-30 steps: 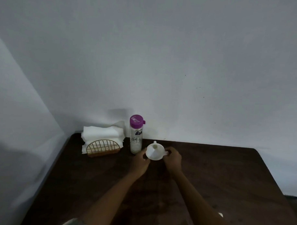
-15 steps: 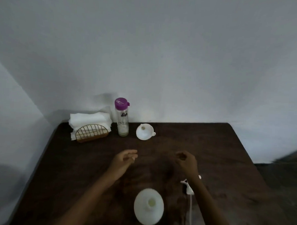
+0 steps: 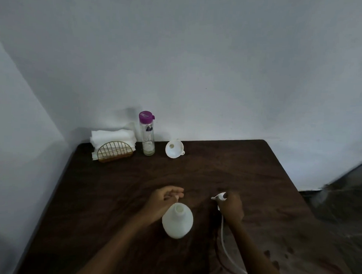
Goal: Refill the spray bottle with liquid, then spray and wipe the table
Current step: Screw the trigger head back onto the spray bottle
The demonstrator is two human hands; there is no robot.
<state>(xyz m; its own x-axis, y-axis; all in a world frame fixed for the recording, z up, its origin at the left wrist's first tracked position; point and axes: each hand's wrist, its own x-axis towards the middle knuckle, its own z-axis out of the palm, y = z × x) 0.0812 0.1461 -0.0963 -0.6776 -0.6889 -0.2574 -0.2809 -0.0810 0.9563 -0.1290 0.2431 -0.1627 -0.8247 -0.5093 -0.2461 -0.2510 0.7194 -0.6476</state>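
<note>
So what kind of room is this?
Probably a plain corner of a home or eating room: a dark wooden table against bare white walls, with napkins in a holder and a purple-capped bottle on it.

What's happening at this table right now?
A person at a dark table is working on a white spray bottle. The bottle stands uncapped; the right hand grips its spray head, tube trailing down. The left hand, fingers relaxed, is just behind the bottle. The funnel lies at the back beside a purple-capped bottle and napkins.
</note>
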